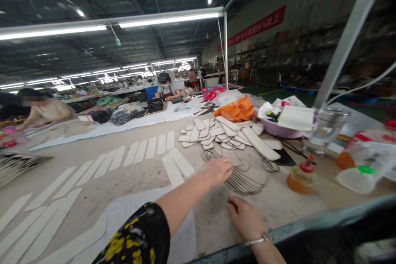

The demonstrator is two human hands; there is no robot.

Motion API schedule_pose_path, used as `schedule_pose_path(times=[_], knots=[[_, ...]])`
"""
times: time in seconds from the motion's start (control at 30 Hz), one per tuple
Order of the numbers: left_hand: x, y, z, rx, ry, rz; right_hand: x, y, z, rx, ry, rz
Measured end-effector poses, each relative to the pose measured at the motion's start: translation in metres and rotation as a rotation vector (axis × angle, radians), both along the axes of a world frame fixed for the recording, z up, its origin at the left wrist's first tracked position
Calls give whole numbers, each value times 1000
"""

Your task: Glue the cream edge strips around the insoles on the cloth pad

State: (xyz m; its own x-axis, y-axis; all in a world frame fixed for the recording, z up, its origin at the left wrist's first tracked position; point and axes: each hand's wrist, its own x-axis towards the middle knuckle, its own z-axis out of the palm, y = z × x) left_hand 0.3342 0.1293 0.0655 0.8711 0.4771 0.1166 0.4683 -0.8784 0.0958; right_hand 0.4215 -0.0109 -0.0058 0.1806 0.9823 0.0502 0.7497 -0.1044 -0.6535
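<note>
My left hand (218, 170) reaches over the left edge of a fanned stack of thin grey-beige pieces (246, 180). Its fingers are curled closed at the pieces, and whatever they may pinch is hidden. Just below the stack, my right hand (246, 216) hovers near the table with its fingers curled in and nothing visible in them. A bracelet circles the right wrist. Two pale strips (177, 167) lie left of my left hand, one overlapping the other. Behind the stack is a loose heap of rounded white pieces with dark edges (213, 132).
Rows of white strips (100, 165) cover the table's left. On the right stand a squeeze bottle of amber liquid (300, 179), scissors (270, 166), a clear jar (329, 130) and a purple basin (280, 128). An orange bag (235, 110) lies behind the heap. Other people work beyond.
</note>
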Motion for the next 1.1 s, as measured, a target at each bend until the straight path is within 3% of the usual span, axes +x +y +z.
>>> schedule_pose_path(times=[0.1,0.23,0.37,0.47,0.6,0.73,0.9,1.1], knots=[[-67,-23,6,-37,-54,-90,16,-6,-3,-170,-100,-32],[-165,-45,-4,-157,-185,-128,28,-16,4,-285,-170,-105],[-239,-54,-21,-239,-133,-44,20,-17,8,-172,-203,-229],[-269,-53,-30,-200,-97,109,1,-13,4,-49,-251,-186],[-269,-42,-33,-98,-58,352,-27,-8,-6,85,-282,36],[-237,-27,-35,-83,-22,406,-41,-4,-7,126,-288,165],[-196,-11,-41,-92,95,442,-45,-2,0,136,-261,201],[-178,-5,-47,-95,191,526,-47,-3,-3,155,-224,213]])
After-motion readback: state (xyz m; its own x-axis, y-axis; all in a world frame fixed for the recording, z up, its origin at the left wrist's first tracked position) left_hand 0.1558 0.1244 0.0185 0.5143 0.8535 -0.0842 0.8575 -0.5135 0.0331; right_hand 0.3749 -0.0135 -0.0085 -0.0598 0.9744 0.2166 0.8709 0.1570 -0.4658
